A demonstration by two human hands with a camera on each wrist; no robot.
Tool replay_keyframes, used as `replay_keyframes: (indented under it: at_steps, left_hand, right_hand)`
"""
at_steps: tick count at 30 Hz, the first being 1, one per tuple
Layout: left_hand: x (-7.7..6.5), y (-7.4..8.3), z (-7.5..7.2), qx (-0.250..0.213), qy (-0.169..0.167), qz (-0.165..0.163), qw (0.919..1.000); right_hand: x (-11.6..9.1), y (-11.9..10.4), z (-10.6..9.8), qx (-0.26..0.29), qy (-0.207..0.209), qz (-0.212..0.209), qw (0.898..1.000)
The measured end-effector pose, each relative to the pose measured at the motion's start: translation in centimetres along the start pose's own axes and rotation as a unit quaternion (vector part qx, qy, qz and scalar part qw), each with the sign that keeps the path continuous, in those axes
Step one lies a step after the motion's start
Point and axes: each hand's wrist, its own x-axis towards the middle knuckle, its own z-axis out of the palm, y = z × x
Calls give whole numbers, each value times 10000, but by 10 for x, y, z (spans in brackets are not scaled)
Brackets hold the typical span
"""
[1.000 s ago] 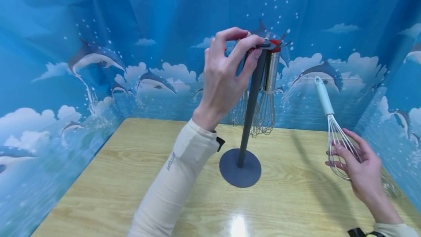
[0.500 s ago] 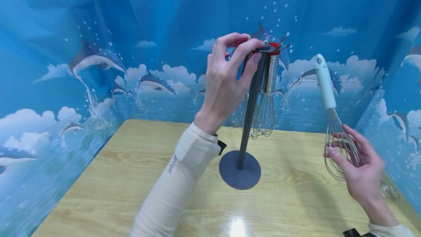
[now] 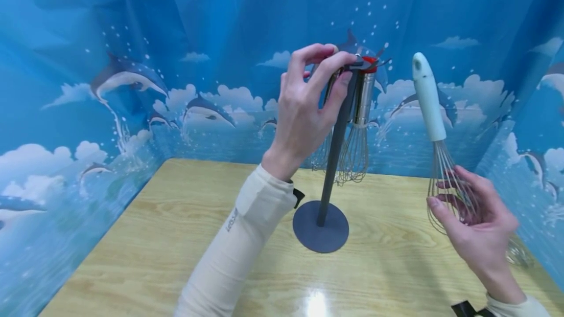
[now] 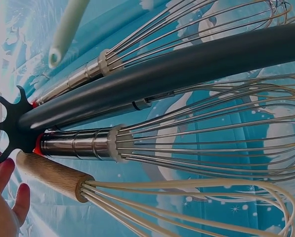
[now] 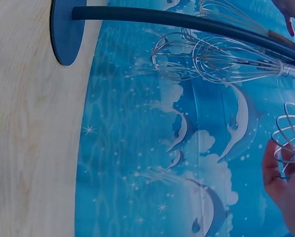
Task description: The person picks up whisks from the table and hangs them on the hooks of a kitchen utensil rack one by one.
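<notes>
My left hand grips the top of a dark metal stand, thumb and fingertips at its hooked hub. Whisks hang from the hooks with their wire ends down. One steel-handled whisk has a red end by the hub. A wooden-handled whisk shows in the left wrist view. On the right, my right hand holds a mint-green-handled whisk by its wire balloon. Its handle points upward, apart from the stand, with the holed end on top.
The stand's round base sits on the wooden table. Another wire whisk end lies at the table's right edge, partly behind my right wrist. A blue dolphin-print curtain surrounds the back and sides.
My right hand has raised the mint-green whisk and shifted it slightly left toward the stand, its handle tipping closer to me. The left hand has stayed at the stand's top.
</notes>
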Motion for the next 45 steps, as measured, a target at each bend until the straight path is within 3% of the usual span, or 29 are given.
replay_keyframes:
  at_steps: [6,10,13,18,28,32,40,45]
  left_hand:
    - [1,0,0,-16,-41,-5,10000]
    - [1,1,1,8,-70,-22,10000]
    - [0,1,0,22,-76,-42,10000]
    - [-1,1,1,-20,-97,-55,9999]
    - [0,1,0,18,-88,-64,9999]
    - [0,1,0,17,-100,-76,9999]
    - [0,1,0,16,-134,-140,9998]
    - [0,2,0,8,-133,-159,9998]
  right_hand:
    - [3,-5,13,-602,57,-293,9977]
    - [5,-8,20,-1593,179,-567,9854]
    - [7,-11,27,-1956,369,-731,9773]
    - [8,-15,36,-2051,602,-971,9721]
    - [12,-5,44,-2001,566,-1423,9677]
    - [12,-1,43,-2405,627,-1535,9564]
    - [12,5,45,-3283,722,-2051,9192]
    - [9,9,50,-3290,634,-2230,9154]
